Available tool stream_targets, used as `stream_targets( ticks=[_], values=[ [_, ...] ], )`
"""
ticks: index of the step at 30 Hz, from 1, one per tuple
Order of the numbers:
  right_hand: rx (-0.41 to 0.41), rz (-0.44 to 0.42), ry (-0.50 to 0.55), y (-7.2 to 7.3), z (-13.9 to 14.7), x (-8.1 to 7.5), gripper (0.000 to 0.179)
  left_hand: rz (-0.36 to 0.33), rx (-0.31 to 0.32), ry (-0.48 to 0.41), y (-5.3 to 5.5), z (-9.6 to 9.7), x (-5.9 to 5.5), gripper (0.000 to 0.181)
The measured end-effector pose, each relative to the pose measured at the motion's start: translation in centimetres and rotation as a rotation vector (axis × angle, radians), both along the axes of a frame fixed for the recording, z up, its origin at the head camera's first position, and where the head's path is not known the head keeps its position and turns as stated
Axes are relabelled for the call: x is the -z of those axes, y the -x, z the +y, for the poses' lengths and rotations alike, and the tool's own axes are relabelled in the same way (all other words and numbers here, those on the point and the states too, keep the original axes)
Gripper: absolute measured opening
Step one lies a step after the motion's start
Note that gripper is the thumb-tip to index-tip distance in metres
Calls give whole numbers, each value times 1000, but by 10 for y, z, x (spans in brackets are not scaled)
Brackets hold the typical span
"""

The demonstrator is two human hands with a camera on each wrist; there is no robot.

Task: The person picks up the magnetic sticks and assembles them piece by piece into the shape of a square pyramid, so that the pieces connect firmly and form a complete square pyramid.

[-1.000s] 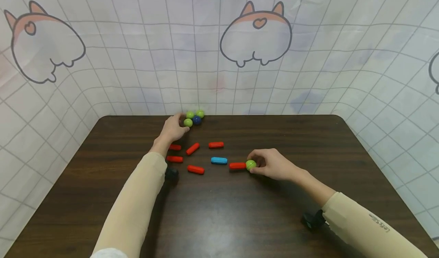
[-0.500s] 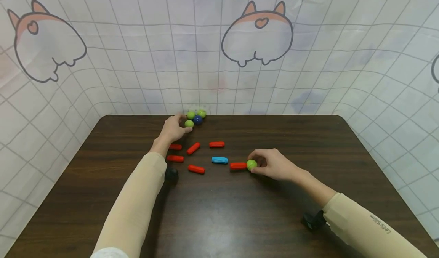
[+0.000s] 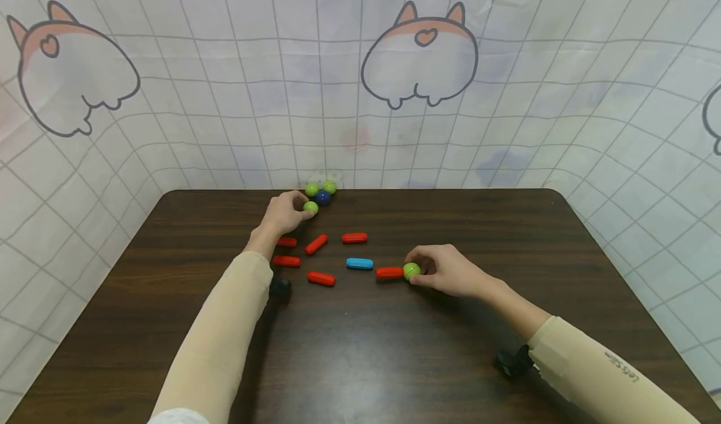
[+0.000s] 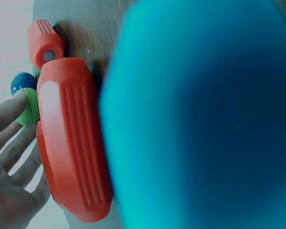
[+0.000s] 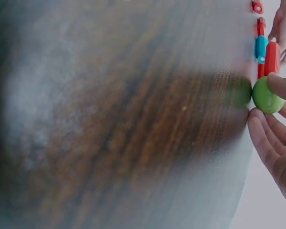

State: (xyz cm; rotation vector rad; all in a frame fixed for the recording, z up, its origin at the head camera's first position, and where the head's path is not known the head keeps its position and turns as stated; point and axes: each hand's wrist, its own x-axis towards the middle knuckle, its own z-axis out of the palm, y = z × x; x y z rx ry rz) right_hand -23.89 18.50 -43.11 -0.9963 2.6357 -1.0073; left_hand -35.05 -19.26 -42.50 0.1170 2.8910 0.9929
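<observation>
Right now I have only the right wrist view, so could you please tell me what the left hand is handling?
Observer: The head view shows the left hand pinching a green ball towards the far edge of the table.
Operator: Thank you. Is there a ball of another colour close to that one?
Observer: Yes, a dark blue ball sits just beyond it and to the right.
Operator: And how many red sticks can you count in all, please?
Observer: Six red sticks show in the head view, two of them partly hidden by the left arm.
</observation>
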Motion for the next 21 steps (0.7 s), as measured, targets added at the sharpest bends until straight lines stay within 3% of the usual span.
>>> stream_targets(
  ticks=[21],
  values=[
    [-1,15,6,-2,0,3,25,-9,31,-49,-11,-7,-2,40]
  ],
)
